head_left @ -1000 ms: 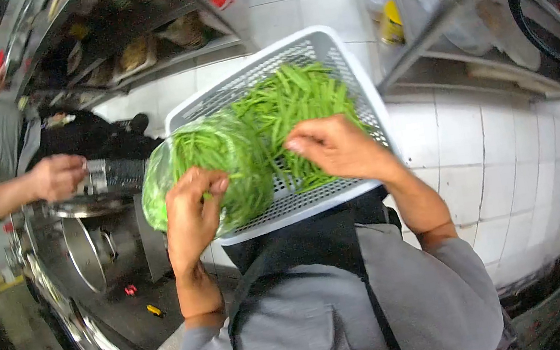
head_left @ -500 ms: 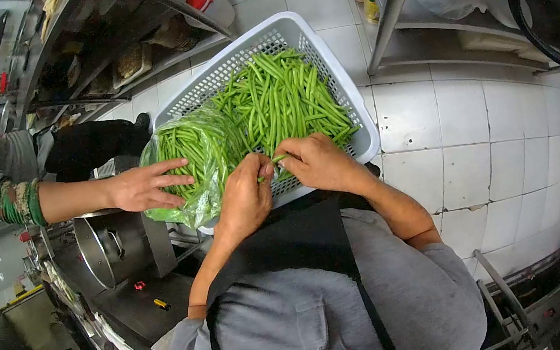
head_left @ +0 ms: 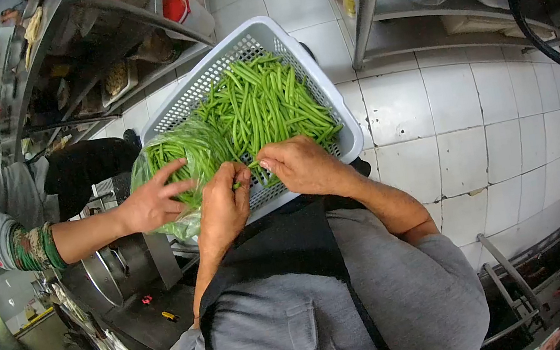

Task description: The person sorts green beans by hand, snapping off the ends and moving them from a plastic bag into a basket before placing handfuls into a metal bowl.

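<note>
Loose green beans (head_left: 262, 101) fill much of a pale grey plastic basket (head_left: 350, 117). On its left side lies a clear plastic bag (head_left: 178, 150) of green beans. My left hand (head_left: 226, 201) is closed at the near edge beside the bag, its fingertips pinched on a small piece of green bean. Just right of it, my right hand (head_left: 302, 166) has thumb and forefinger pressed together over the basket; whatever is between them is too small to make out. A co-worker's hand (head_left: 157, 199) rests with spread fingers on the bag.
The co-worker's sleeve (head_left: 1, 224) comes in from the left. Metal shelving (head_left: 371, 9) with plastic bags stands at the upper right, another rack at the upper left. A large metal pot (head_left: 110, 273) is at lower left. White floor tiles (head_left: 400, 106) lie to the right.
My hands have come apart a little, with a gap now between them. The co-worker's fingers are more bent on the bag. The whole view has shifted slightly.
</note>
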The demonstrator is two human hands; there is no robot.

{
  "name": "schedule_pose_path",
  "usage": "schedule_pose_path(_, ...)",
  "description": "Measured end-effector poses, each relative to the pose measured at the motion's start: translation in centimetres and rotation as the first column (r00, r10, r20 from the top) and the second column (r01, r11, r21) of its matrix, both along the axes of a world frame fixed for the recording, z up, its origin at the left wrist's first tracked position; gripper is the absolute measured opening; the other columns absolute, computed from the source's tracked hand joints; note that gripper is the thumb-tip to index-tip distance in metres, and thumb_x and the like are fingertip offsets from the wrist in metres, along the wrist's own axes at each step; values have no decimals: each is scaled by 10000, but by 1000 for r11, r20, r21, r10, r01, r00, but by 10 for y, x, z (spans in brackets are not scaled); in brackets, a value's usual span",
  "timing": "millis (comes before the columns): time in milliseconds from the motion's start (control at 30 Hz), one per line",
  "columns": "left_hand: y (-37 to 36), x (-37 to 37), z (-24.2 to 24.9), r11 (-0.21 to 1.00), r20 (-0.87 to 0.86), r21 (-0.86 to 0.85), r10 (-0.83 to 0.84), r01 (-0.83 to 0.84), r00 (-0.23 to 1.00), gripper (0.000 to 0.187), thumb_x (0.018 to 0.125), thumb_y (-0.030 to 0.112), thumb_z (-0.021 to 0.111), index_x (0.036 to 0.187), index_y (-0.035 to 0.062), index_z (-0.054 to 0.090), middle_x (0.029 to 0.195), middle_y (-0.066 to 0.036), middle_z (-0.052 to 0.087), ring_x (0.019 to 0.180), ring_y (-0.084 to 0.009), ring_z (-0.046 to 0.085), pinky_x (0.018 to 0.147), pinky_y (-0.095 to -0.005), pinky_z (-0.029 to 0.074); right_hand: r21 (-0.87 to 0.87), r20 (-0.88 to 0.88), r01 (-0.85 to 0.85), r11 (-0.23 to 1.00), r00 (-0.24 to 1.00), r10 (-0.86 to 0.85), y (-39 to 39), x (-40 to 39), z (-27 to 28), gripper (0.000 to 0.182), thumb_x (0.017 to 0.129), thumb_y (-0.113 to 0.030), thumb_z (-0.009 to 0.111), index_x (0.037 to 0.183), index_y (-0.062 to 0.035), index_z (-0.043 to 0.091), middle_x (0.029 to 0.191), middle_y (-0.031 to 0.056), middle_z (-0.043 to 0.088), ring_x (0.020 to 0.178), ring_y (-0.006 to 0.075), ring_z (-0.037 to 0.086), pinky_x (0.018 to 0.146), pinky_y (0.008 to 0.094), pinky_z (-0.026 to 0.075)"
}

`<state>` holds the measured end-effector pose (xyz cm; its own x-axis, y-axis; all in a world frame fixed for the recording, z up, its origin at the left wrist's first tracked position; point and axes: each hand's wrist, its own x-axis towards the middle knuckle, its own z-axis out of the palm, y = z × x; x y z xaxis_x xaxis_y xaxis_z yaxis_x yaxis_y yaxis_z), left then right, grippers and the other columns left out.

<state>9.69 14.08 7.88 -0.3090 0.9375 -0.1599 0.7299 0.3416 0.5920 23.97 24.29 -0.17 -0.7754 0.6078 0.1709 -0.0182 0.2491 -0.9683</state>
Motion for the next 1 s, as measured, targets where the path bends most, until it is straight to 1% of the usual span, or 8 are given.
schedule_pose_path(233,2,-2,-3,1000,61,-4,-6,6,998,131,905,84,606,903,-45,585,759,-213,628,665,-369,621,608,-388,474,141,82,-44,989,996,33,-8,-2,4,98,873,-89,550,848,0,581,713,224,627,708,431,626,645,515,482)
schedule_pose_path(467,4,0,-15,1000,82,21,-12,11,997,155,923,120,600,898,-32,586,723,-214,609,620,-337,607,567,-383,454,129,110,115,985,985,-130,-12,-4,1,103,866,-76,538,802,5,537,686,234,613,666,432,620,606,509,492)
schedule_pose_path(567,0,1,-15,1000,178,-10,-8,10,984,185,945,143,586,883,-31,577,678,-146,583,594,-229,570,558,-340,437,76,64,226,971,971,-231,-8,-5,2,108,876,-74,538,810,11,538,670,232,607,647,404,628,589,491,494)
schedule_pose_path(633,-4,-2,-25,993,295,114,9,-44,956,199,980,166,545,904,-17,562,667,-34,515,591,-112,470,538,-277,388,36,10,280,959,960,-280,-4,-6,3,106,882,-68,536,819,17,540,658,229,602,632,375,639,576,474,497)
schedule_pose_path(700,-2,-5,-24,991,445,24,108,-132,889,197,994,174,521,925,-7,555,680,2,479,591,-84,433,530,-254,360,-301,-26,299,906,947,-321,-1,-5,3,97,879,-2,487,888,13,583,723,94,618,577,183,577,503,348,474)
schedule_pose_path(733,0,-7,-24,976,569,-75,211,-205,795,196,1008,181,497,946,2,548,693,39,443,592,-55,397,523,-231,333,-301,-24,299,906,947,-321,3,-3,1,97,879,-2,487,888,13,583,723,94,618,577,183,577,503,348,474)
schedule_pose_path(800,3,-7,-24,972,651,-130,233,-196,723,186,1018,197,478,1002,20,534,700,53,435,572,-36,366,506,-210,306,-875,-206,-38,482,931,-301,11,6,-3,136,875,38,416,875,15,550,745,96,572,558,128,543,477,290,455)
schedule_pose_path(1000,10,1,-32,977,725,-76,191,-199,661,193,1021,179,463,1079,-4,467,710,-32,527,607,-100,506,545,-234,409,-861,-209,-25,508,928,-310,15,11,-6,169,814,75,403,839,-10,546,741,26,494,557,73,404,475,237,396)
